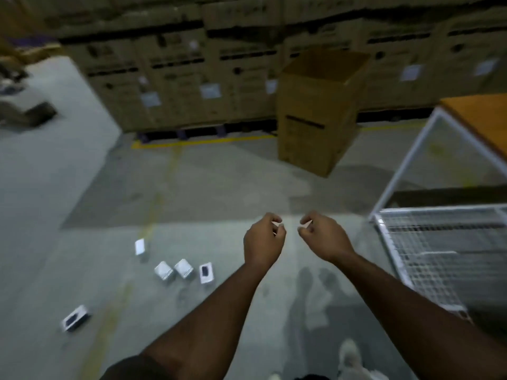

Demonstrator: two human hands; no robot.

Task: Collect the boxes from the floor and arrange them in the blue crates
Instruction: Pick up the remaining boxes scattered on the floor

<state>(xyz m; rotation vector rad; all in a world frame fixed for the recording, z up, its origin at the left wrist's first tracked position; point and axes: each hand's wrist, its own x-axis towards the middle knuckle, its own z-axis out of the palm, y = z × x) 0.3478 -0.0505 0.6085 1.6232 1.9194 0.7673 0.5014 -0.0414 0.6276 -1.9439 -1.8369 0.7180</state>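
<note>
While both arms reach forward over the grey concrete floor [82,187], the left hand [262,239] and the right hand [322,235] hang near each other at mid-frame, fingers loosely curled, neither one holding anything.

Small boxes lie scattered on the floor, left of the left forearm. Farthest off: a plain white box [140,246], standing on edge beside a faded yellow floor line [153,215]. Nearer: two white boxes [174,269] set just beside each other, both tilted, with a third box [206,272] to their right showing a dark panel on its white top face. Well apart, toward the lower left: another white box with a dark panel [75,318], lying askew. All look like small retail cartons; motion blur keeps any print on them from being read.

Behind: a wall of stacked brown cartons [192,78] on pallets, each with a pale label and dark printed bars, text illegible. One tall brown carton [315,116] stands alone, open-topped, in front of the stack, a dark printed band on its face, also unreadable.

Right side: a white wire-mesh cage [439,242] with a white tubular frame, and above it the corner of an orange-brown tabletop [482,116]. A pale shoe [349,352] shows at the bottom edge.
</note>
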